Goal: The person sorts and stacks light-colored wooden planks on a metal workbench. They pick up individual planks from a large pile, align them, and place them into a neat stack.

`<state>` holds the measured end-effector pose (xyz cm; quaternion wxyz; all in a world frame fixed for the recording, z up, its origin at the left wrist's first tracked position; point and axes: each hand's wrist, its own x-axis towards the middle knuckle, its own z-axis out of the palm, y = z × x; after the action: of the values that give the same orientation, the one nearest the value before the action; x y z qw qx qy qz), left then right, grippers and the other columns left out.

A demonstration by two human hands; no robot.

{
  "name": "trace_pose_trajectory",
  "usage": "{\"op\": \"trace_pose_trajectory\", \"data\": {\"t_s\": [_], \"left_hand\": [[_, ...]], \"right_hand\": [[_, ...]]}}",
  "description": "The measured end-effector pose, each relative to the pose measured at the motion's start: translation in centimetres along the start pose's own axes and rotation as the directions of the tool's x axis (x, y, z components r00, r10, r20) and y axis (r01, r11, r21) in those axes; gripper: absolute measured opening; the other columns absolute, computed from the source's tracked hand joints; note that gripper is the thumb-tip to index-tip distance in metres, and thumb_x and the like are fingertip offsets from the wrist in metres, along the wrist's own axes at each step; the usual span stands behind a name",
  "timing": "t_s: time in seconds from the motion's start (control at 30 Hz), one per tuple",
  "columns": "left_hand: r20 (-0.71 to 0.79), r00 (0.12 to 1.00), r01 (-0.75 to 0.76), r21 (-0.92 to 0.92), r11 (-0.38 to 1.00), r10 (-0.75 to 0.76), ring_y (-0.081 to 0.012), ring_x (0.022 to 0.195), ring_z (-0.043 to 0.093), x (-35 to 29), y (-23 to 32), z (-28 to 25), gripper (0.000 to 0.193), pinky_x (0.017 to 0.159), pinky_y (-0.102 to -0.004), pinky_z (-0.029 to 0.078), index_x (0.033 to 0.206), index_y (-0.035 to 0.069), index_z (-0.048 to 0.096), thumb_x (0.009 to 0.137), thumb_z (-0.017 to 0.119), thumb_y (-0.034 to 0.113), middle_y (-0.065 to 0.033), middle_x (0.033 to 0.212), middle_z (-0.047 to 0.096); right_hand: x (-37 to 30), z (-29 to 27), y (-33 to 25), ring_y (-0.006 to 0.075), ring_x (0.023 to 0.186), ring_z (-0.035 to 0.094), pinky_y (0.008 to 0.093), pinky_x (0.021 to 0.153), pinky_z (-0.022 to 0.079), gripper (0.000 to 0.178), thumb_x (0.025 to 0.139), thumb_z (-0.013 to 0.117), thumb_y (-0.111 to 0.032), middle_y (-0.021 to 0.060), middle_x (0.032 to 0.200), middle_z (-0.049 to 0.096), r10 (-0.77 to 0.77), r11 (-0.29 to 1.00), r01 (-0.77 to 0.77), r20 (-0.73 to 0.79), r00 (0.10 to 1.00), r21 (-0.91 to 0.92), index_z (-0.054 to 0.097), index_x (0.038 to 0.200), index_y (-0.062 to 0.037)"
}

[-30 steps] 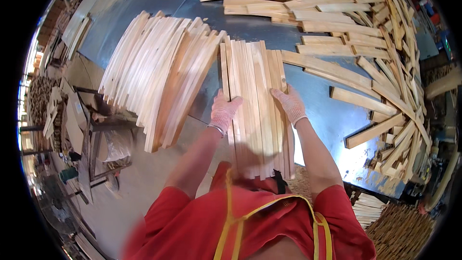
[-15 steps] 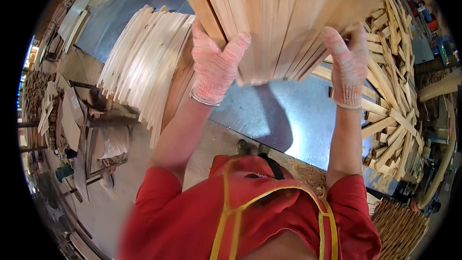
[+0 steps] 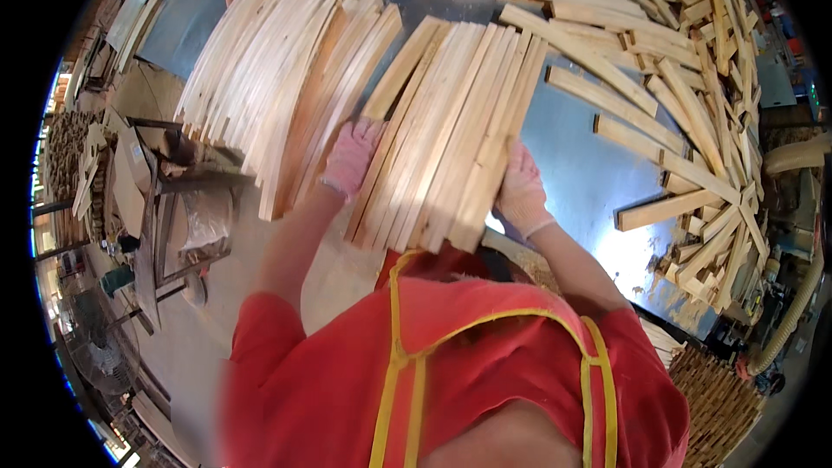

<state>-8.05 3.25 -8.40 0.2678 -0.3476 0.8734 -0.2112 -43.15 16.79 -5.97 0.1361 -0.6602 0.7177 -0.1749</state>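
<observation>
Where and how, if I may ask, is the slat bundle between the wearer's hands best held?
Probably squeezed at both outer long sides, left hand from the left, right hand from the right: its wooden slats lie side by side, seemingly unbound.

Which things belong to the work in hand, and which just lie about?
Likely in use: pink-gloved left hand and right hand; bundle of pale wooden strips between them; flat blue-grey table.
Apparently uninvolved: clear plastic bag; thick beige hose.
</observation>
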Motion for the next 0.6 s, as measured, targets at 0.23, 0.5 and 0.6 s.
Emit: {"op": "trace_pose_trajectory", "data": {"t_s": [0.23, 0.5, 0.6], "left_hand": [[0.097, 0.977, 0.214, -0.533, 0.818, -0.192, -0.0342, 0.150, 0.040, -2.3, -1.6, -5.3, 0.066, 0.122, -0.0506, 0.034, 0.157, 0.008, 0.048, 0.096, 0.063, 0.031, -0.0143, 0.167, 0.037], [0.382, 0.806, 0.538, -0.791, 0.292, -0.451, -0.0379, 0.122, 0.064, -6.4, -0.5, -1.3, 0.061, 0.099, -0.0483, 0.054, 0.148, 0.014, 0.053, 0.091, 0.073, 0.021, -0.0187, 0.137, 0.062], [0.350, 0.644, 0.578, -0.805, 0.133, -0.680, -0.0402, 0.114, 0.068, -9.5, -1.1, -3.8, 0.050, 0.095, -0.0493, 0.057, 0.140, 0.013, 0.063, 0.090, 0.071, 0.017, -0.0193, 0.131, 0.067]], "right_hand": [[1.9, 0.1, 6.6, 0.0485, 0.130, 0.059, 0.0486, 0.112, 0.049, 0.090, 0.085, 0.062, -0.009, 0.0271, 0.149, 0.057, 0.165, 0.869, -0.266, 0.263, 0.951, 0.418, 0.027, 0.167, -0.0105], [7.5, -3.0, 3.4, 0.0273, 0.115, 0.065, 0.0375, 0.098, 0.053, 0.100, 0.090, 0.082, -0.024, 0.0204, 0.134, 0.065, 0.249, 0.428, -0.607, 0.559, 0.791, 0.670, 0.022, 0.167, -0.0049], [8.4, -0.4, 0.5, 0.0233, 0.110, 0.064, 0.0343, 0.091, 0.052, 0.100, 0.089, 0.085, -0.023, 0.0134, 0.126, 0.066, 0.164, 0.299, -0.537, 0.512, 0.843, 0.789, 0.024, 0.166, -0.0025]]}}
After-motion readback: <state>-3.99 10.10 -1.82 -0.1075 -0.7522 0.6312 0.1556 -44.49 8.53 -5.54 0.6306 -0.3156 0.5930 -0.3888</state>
